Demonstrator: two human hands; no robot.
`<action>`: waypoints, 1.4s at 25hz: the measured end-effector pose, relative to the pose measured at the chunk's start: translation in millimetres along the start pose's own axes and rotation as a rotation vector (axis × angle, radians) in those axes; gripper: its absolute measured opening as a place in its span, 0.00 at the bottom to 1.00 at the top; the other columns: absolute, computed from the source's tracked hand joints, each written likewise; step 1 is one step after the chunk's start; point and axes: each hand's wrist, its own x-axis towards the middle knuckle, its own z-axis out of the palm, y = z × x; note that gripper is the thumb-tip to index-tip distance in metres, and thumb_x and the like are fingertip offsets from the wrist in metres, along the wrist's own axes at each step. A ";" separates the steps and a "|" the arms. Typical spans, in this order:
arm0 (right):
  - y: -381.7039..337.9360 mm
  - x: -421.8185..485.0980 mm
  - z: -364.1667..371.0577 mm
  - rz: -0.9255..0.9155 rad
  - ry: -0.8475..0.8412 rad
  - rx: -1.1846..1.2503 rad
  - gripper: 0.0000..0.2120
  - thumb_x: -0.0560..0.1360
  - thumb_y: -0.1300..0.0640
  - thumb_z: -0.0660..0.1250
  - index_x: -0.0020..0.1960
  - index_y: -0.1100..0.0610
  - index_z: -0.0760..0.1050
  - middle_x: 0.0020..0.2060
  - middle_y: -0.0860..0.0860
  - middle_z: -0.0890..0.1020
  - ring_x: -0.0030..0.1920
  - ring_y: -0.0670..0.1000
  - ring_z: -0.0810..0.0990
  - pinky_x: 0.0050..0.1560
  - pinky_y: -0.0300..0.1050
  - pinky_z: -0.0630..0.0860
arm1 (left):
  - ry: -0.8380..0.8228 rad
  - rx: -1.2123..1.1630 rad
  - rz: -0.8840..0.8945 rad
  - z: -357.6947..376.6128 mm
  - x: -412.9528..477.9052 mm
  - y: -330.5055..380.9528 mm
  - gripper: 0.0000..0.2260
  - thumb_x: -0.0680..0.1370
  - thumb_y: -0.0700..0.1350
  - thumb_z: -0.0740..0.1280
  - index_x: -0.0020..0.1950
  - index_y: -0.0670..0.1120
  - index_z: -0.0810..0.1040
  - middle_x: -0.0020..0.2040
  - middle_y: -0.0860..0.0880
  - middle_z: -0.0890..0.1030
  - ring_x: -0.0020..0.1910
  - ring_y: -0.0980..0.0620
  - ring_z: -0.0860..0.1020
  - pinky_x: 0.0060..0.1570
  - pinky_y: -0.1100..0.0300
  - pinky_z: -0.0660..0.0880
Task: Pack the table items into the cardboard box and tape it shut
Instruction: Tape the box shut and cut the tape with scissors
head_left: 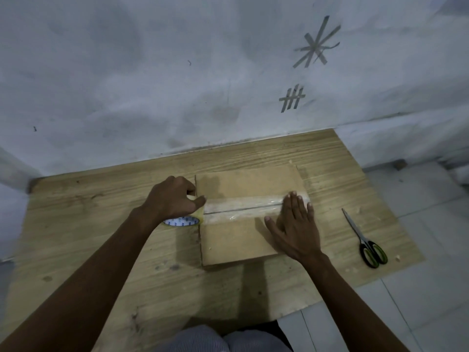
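Observation:
A closed cardboard box (pixel 236 240) lies on the wooden table (pixel 101 224). A strip of clear tape (pixel 241 205) runs along its centre seam from the left edge to the right edge. My left hand (pixel 172 199) grips a roll of clear tape (pixel 182 221) at the box's left edge, with the strip still joined to the roll. My right hand (pixel 295 224) lies flat, fingers spread, on the right end of the box top, pressing on the tape.
Scissors (pixel 365 240) with black and green handles lie on the table to the right of the box. A white wall stands just behind the table. Tiled floor shows past the table's right edge. My knees are at the bottom.

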 end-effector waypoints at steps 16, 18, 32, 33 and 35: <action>-62.2 -5.9 11.8 -0.113 -0.028 0.064 0.53 0.72 0.24 0.34 0.81 0.63 0.46 0.81 0.59 0.48 0.80 0.54 0.43 0.77 0.49 0.35 | -0.072 0.037 0.016 -9.1 -3.6 -12.7 0.24 0.73 0.59 0.70 0.23 0.50 0.67 0.21 0.52 0.68 0.26 0.55 0.70 0.29 0.60 0.60; -71.9 -6.0 14.4 -0.123 -0.024 0.079 0.52 0.72 0.24 0.35 0.81 0.63 0.45 0.81 0.58 0.47 0.80 0.54 0.42 0.77 0.49 0.35 | -0.076 0.036 0.016 -8.5 -4.0 -14.5 0.23 0.73 0.59 0.70 0.24 0.49 0.67 0.22 0.51 0.68 0.26 0.55 0.71 0.30 0.60 0.61; -86.3 -7.0 24.1 -0.138 -0.008 0.043 0.47 0.76 0.28 0.44 0.81 0.61 0.47 0.81 0.57 0.48 0.81 0.54 0.44 0.79 0.53 0.43 | -0.107 0.067 0.026 -14.2 -3.5 -23.6 0.26 0.73 0.63 0.68 0.24 0.48 0.67 0.23 0.52 0.69 0.28 0.55 0.70 0.30 0.58 0.65; -85.9 -7.3 24.2 -0.139 -0.013 0.044 0.47 0.76 0.28 0.45 0.81 0.60 0.47 0.81 0.56 0.48 0.81 0.54 0.43 0.79 0.54 0.43 | -0.107 0.074 0.025 -14.2 -3.6 -24.1 0.25 0.73 0.64 0.68 0.24 0.48 0.68 0.24 0.52 0.70 0.28 0.54 0.71 0.31 0.57 0.68; -85.3 -7.2 23.9 -0.143 -0.019 0.045 0.47 0.75 0.27 0.45 0.81 0.59 0.46 0.81 0.55 0.47 0.81 0.53 0.43 0.79 0.56 0.44 | -0.117 0.084 0.020 -12.7 -4.2 -26.3 0.25 0.73 0.65 0.67 0.27 0.46 0.73 0.25 0.50 0.73 0.30 0.53 0.73 0.33 0.55 0.71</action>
